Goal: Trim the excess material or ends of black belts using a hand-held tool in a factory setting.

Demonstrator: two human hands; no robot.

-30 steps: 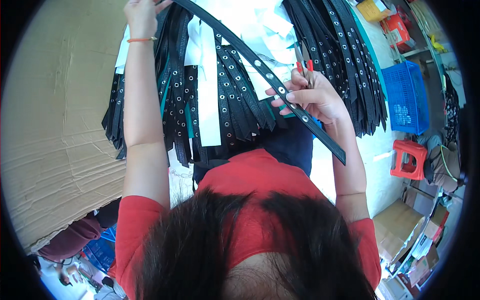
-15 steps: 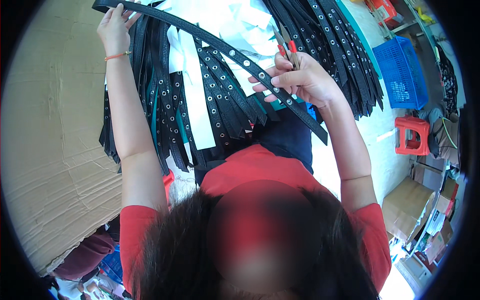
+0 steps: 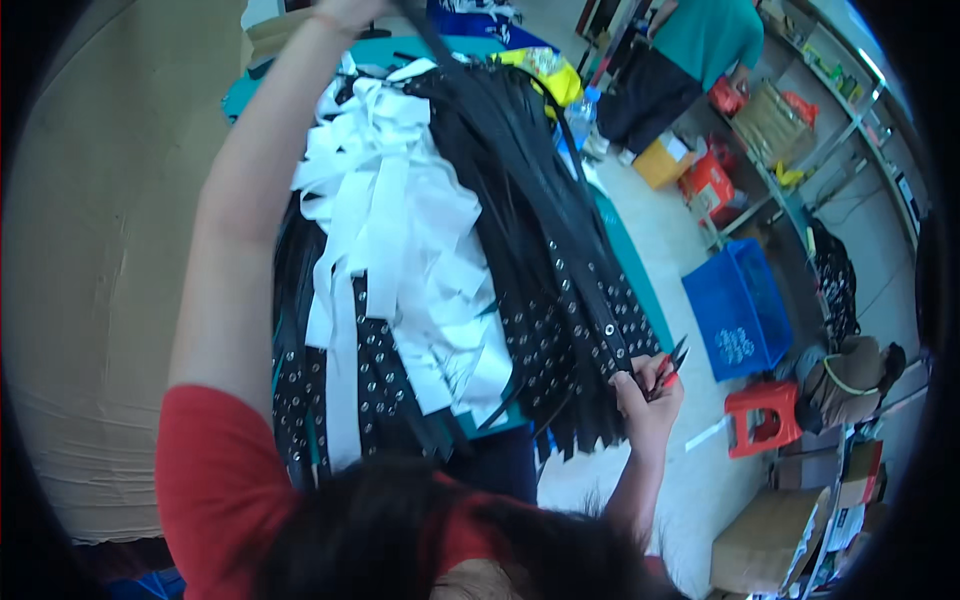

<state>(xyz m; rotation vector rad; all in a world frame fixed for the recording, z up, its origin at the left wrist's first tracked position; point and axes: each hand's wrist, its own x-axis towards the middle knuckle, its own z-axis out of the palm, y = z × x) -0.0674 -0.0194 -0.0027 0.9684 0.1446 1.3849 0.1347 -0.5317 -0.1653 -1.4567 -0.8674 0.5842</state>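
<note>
Stretched over the pile is a long black belt point(image 3: 562, 262) with metal eyelets near its near-right end. My left hand point(image 3: 352, 12), at the top edge and partly cut off, is closed on the belt's far end. Near the table's right side, my right hand point(image 3: 650, 395) pinches the eyelet end. That same hand also keeps a pair of small snips point(image 3: 672, 368) with red on the handles, blades pointing outward. Beneath lie many black eyelet belts point(image 3: 540, 345), side by side. White strips point(image 3: 400, 220) are heaped over the middle of them.
Green table edge point(image 3: 632, 262) shows beyond the belts. To the right stand a blue crate point(image 3: 735, 310), a red stool point(image 3: 762, 418) and loaded shelves point(image 3: 820, 90). A large cardboard sheet point(image 3: 110, 280) fills the left. Another person point(image 3: 700, 50) stands at the far right.
My left hand has moved farther away and to the right with the belt. My right hand has come nearer and to the right, still with belt and snips. The view has shifted, showing more of the table.
</note>
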